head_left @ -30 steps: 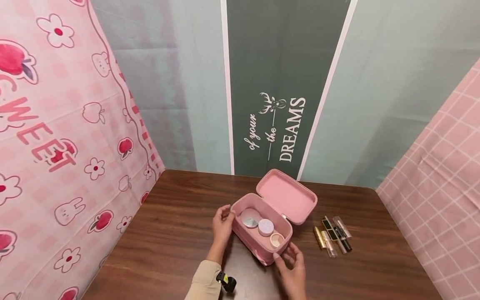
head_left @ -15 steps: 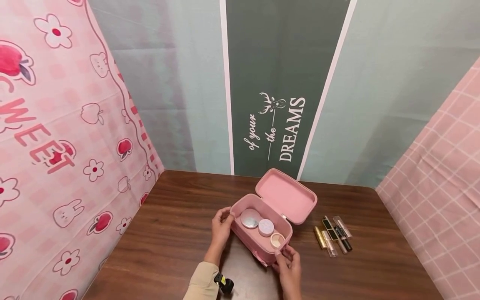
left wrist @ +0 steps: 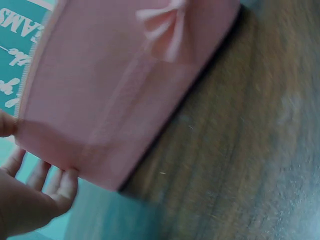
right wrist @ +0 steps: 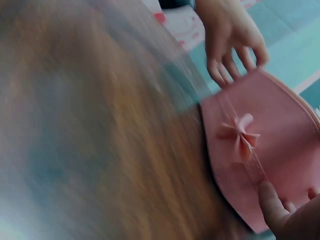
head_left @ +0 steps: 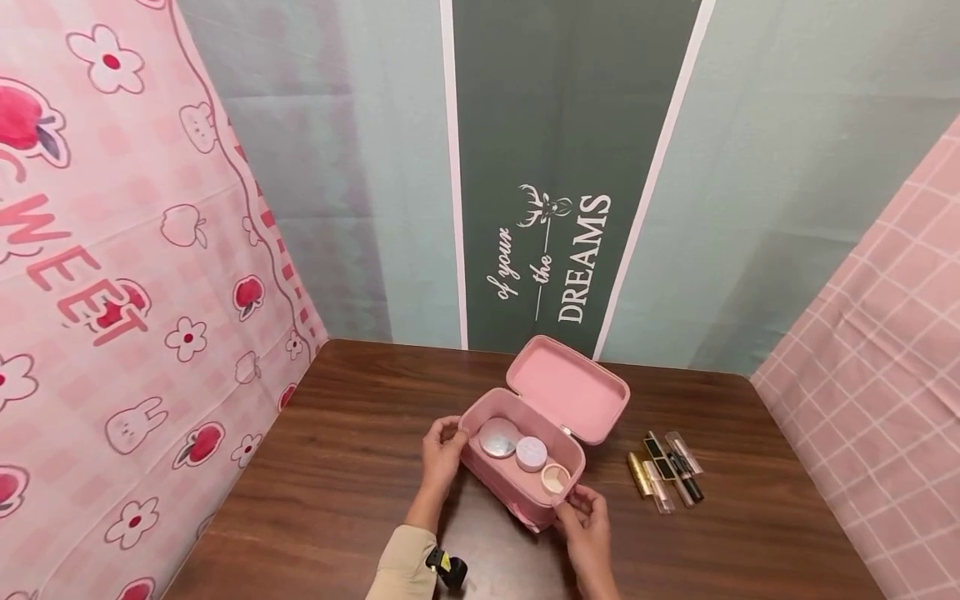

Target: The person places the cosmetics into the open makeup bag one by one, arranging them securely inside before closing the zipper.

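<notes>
A pink zip makeup case (head_left: 495, 482) stands on the table, its lid (head_left: 567, 389) folded back. Inside lie a round silver-topped compact (head_left: 497, 439), a pale lavender round pot (head_left: 532, 453) and a small cream round container (head_left: 556, 478). My left hand (head_left: 441, 454) holds the case's left end, thumb at the rim and fingers against the end wall (left wrist: 100, 85). At the opposite end my right hand (head_left: 587, 529) grips the near corner, thumb on the front wall. A fabric bow (right wrist: 241, 135) decorates that front wall.
To the right of the case lies a cluster of slim cosmetics, among them a gold tube (head_left: 640, 475), a dark rectangular item (head_left: 660, 458) and clear tubes (head_left: 660, 487). Printed cloths hang behind and beside the wooden table (head_left: 300, 500).
My right hand has come in from beside the corner and grips the case. The lid has shifted slightly left. My left hand stays at its end.
</notes>
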Motion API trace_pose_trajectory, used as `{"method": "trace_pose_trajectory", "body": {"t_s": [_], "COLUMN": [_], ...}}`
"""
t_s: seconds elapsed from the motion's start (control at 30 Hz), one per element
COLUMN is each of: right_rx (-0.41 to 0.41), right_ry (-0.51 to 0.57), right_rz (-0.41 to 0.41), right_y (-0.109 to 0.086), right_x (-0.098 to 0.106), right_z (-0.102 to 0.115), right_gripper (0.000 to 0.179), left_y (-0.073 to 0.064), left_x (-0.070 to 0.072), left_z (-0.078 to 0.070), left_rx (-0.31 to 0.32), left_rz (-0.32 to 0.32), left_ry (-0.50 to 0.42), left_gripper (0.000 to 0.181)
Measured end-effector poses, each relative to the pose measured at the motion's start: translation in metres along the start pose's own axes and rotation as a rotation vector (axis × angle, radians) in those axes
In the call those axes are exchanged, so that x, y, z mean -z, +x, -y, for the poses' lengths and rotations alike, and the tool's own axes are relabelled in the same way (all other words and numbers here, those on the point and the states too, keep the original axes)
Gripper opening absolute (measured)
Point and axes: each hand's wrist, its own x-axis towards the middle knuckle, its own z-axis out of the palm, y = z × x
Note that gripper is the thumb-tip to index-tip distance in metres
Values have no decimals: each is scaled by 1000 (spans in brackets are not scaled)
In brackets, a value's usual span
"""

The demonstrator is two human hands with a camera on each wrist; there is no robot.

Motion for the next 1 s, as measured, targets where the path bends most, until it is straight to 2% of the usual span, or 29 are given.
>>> {"method": "trace_pose_trajectory", "body": {"t_s": [0.13, 0.27, 0.37, 0.57, 0.73, 0.87, 1.0], "right_rx": [36, 45, 42, 93, 117, 114, 120], "right_ry": [-7, 25, 55, 100, 143, 154, 153], "right_rz": [38, 61, 91, 186, 250, 278, 283], "right_y": [10, 24, 35, 63, 78, 82, 83], "right_x": [11, 18, 23, 35, 40, 41, 42], "right_z": [5, 7, 6, 2, 0, -1, 0], "right_gripper": [47, 47, 45, 36, 32, 33, 33], "left_y": [-10, -20, -28, -44, -55, -56, -53], "left_x": [6, 9, 10, 12, 11, 9, 10], "left_z": [-3, -8, -11, -14, -13, -10, -8], "left_rx": [15, -28, -40, 40, 84, 98, 125], "left_rz": [27, 75, 80, 97, 104, 88, 117], "left_ry": [54, 98, 115, 135, 95, 92, 86], "left_gripper": [31, 38, 43, 55, 57, 56, 56]}}
